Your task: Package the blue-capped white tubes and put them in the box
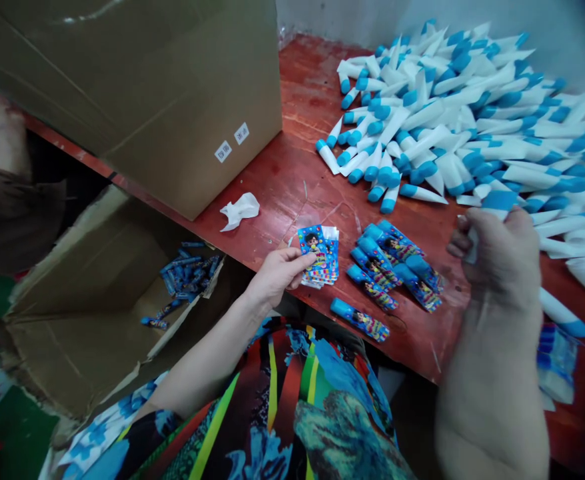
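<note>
Though well apart, two hands (277,277) (492,260)

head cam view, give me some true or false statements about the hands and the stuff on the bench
1. The left hand holds a small stack of printed blue cards. True.
2. The right hand is empty. False: it grips a white tube with a blue end.
3. Wrapped blue-capped tubes lie on the red wooden bench between the hands. True.
4. The crumpled white tissue is inside the open carton. False: it lies on the bench, next to the closed cardboard box.
5. The open carton, below the bench edge, holds blue wrapped items. True.
</note>
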Demonstrator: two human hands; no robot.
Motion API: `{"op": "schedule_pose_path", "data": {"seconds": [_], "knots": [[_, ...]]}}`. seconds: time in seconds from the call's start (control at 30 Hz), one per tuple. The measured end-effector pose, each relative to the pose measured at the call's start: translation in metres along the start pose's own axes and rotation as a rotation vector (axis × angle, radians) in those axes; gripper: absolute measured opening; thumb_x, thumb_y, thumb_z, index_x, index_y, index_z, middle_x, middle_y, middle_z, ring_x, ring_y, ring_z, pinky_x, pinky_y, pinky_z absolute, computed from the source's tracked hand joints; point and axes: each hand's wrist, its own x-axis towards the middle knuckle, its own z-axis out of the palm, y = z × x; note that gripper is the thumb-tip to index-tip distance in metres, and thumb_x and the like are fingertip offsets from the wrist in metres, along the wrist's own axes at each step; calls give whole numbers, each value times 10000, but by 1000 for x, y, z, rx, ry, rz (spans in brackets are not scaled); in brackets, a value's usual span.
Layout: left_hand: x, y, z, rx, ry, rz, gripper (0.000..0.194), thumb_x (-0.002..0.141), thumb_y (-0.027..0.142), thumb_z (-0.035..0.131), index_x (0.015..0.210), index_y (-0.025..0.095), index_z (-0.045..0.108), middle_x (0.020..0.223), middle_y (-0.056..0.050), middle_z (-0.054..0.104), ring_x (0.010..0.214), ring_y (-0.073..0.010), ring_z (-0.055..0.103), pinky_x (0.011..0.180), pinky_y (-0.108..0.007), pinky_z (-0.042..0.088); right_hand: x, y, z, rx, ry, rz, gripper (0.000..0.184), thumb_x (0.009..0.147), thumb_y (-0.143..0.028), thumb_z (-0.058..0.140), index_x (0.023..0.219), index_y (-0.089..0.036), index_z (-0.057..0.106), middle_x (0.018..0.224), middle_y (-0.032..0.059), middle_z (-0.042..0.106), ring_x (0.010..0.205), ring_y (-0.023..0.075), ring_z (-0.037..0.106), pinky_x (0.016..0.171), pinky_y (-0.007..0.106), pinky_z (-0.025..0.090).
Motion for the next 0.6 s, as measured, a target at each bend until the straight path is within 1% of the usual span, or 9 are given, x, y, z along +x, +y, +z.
{"op": "schedule_pose_path", "data": {"seconds": [0.03, 0.07, 0.1, 0.17, 0.23, 0.3, 0.37, 0.47, 0.6], "knots": [[-1, 1, 1, -8, -13, 1, 411, 754, 496, 830, 666, 179, 583, 489, 47, 461, 419, -47, 338, 456, -253, 175, -18, -8, 4, 181, -84, 16, 259, 783, -290, 690, 878, -273, 449, 664, -70, 459, 451, 91, 318, 443, 272, 254], [-2, 3, 3, -13, -28, 2, 413, 750, 505, 831, 673, 177, 592, 500, 44, 473, 424, -47, 340, 456, -252, 181, -37, -14, 10, 263, -144, 32, 335, 737, -311, 769, 868, -272, 463, 640, -87, 445, 447, 81, 303, 428, 252, 232], [-3, 4, 6, -15, -41, 4, 417, 746, 516, 831, 681, 175, 601, 513, 41, 489, 427, -45, 342, 455, -250, 186, -55, -18, 19, 265, -226, 75, 371, 717, -346, 832, 903, -265, 521, 634, -90, 455, 462, 85, 342, 428, 238, 252], [-3, 5, 12, -12, -63, 14, 419, 740, 530, 829, 706, 167, 623, 540, 36, 518, 431, -43, 345, 452, -246, 191, -85, -17, 41, 193, -414, 129, 403, 709, -427, 867, 956, -250, 602, 755, -37, 610, 529, 102, 445, 459, 248, 343], [-3, 5, 17, -4, -71, 26, 420, 737, 530, 831, 718, 163, 629, 535, 41, 510, 430, -43, 351, 450, -242, 193, -103, -8, 64, 200, -499, 113, 410, 706, -473, 870, 935, -251, 611, 789, -24, 633, 601, 133, 511, 518, 275, 419], [-3, 2, 19, -2, -62, 35, 420, 743, 524, 831, 711, 164, 618, 514, 47, 491, 426, -47, 363, 449, -239, 201, -111, 6, 83, 235, -507, 121, 429, 710, -475, 869, 963, -262, 597, 792, -29, 624, 644, 155, 539, 573, 302, 466], [-3, -1, 20, -7, -39, 34, 432, 746, 527, 832, 692, 169, 596, 494, 49, 482, 416, -50, 374, 447, -238, 208, -113, 18, 95, 271, -470, 138, 433, 729, -466, 855, 995, -272, 574, 794, -35, 610, 655, 164, 543, 598, 317, 482], [-3, -6, 20, -24, 12, 17, 460, 750, 550, 828, 677, 179, 567, 458, 53, 468, 401, -54, 378, 444, -234, 219, -116, 28, 104, 286, -402, 120, 411, 748, -464, 831, 972, -279, 539, 787, -38, 582, 653, 169, 535, 590, 319, 472], [-3, -14, 22, -81, 43, -4, 509, 755, 587, 818, 652, 194, 512, 451, 61, 459, 385, -50, 367, 433, -228, 234, -122, 29, 109, 256, -379, 76, 393, 776, -463, 801, 976, -287, 511, 782, -38, 563, 646, 172, 524, 582, 324, 471]]}}
